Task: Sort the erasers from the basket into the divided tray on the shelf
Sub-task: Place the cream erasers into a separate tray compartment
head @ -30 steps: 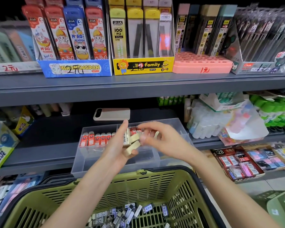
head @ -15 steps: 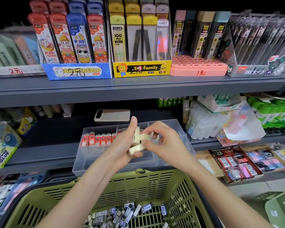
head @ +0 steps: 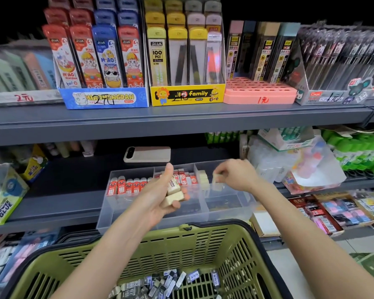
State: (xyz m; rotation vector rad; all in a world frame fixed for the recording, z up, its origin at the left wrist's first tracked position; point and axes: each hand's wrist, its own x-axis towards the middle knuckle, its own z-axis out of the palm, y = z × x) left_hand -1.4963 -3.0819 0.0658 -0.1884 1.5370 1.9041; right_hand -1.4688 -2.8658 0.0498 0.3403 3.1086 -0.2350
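A clear divided tray (head: 138, 214) sits on the grey shelf, above the green basket (head: 205, 240). Its left compartment holds a row of red-sleeved erasers (head: 127, 186); the middle one holds red-and-white erasers (head: 187, 179); the right one has a short row of cream erasers (head: 203, 178). My left hand (head: 160, 199) hovers over the middle compartment, holding a few cream erasers (head: 173, 194). My right hand (head: 235, 176) pinches one cream eraser (head: 216, 180) over the right compartment, beside that row. Dark-sleeved erasers (head: 164, 283) lie in the basket's bottom.
A beige phone (head: 147, 154) lies on the shelf behind the tray. Glue boxes (head: 4, 199) stand at left, plastic bags of goods (head: 300, 165) at right. The upper shelf (head: 181, 124) overhangs with pencil-lead displays. Boxes of erasers (head: 333, 212) sit lower right.
My right hand has taken one cream eraser from the stack in my left hand and moved right, down into the tray's right compartment. The left hand stayed roughly in place.
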